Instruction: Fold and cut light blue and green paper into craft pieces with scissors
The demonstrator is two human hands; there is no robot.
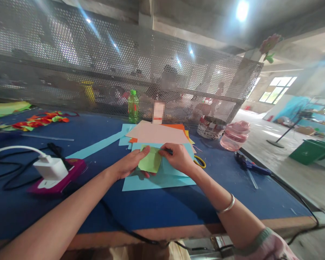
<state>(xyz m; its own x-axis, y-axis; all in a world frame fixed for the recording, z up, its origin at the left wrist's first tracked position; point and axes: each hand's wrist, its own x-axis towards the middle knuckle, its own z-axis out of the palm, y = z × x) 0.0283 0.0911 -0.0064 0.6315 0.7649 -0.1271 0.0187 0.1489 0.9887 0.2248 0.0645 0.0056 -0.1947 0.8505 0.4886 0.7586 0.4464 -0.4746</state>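
My left hand point(130, 164) grips the left edge of a small light-green piece of paper point(150, 161), thumb on top. My right hand point(178, 157) is closed in a pinch on a dark pen-like tool at the paper's upper right edge. Both hands hover over a light-blue sheet point(157, 180) on the blue table point(162, 206). Behind the hands lies a stack of coloured sheets with a pink sheet point(157, 133) on top. Yellow-handled scissors point(200, 161) peek out just right of my right wrist.
A white charger sits in a purple power strip point(56, 173) with black cables at left. A green bottle point(133, 106), a woven basket point(211, 127) and a pink jar point(235, 135) stand at the back. A blue glue gun point(249, 165) lies right. A perforated metal screen point(111, 72) backs the table.
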